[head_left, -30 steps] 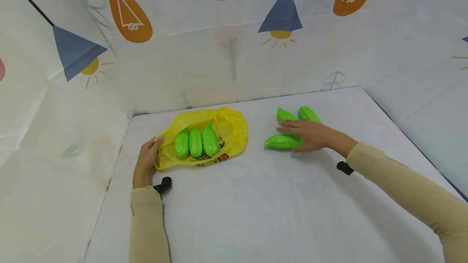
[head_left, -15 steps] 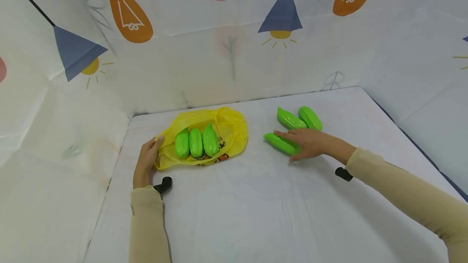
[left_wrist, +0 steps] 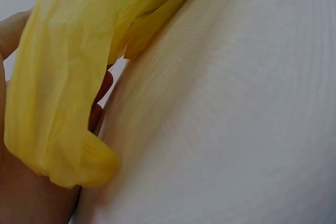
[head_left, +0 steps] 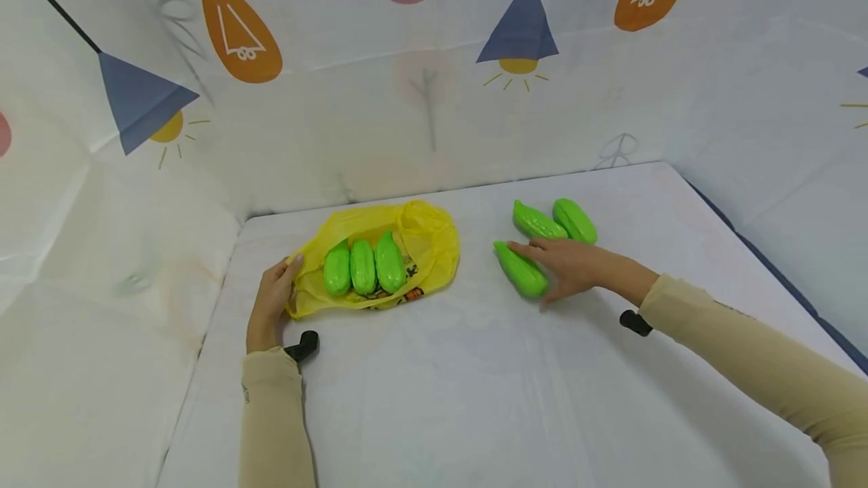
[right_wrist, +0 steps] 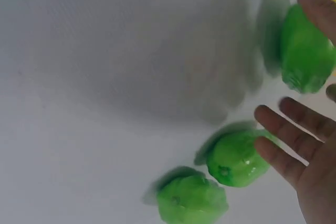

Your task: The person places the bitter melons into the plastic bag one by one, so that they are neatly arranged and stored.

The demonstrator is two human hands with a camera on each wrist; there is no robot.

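My left hand grips the left edge of a yellow plastic bag, thumb on top; in the left wrist view the bag's crumpled yellow film hides most of the fingers. On the bag, three glossy green toy vegetables, ridged like bitter melons, lie side by side. My right hand is at another green toy vegetable on the table, index finger near its pointed end and thumb near its lower end. The right wrist view shows the other fingers straight and spread, with the thumb over that vegetable.
Two more green toy vegetables, one pointed and one rounded, lie just beyond my right hand. A white cloth covers the table. White curtains printed with lamps and bulbs rise along the back and sides.
My right hand has drawn nearer to me, and the green toy vegetable under it has turned from lying crosswise to slanting, pointed end away. My left hand and the bag have stayed put.
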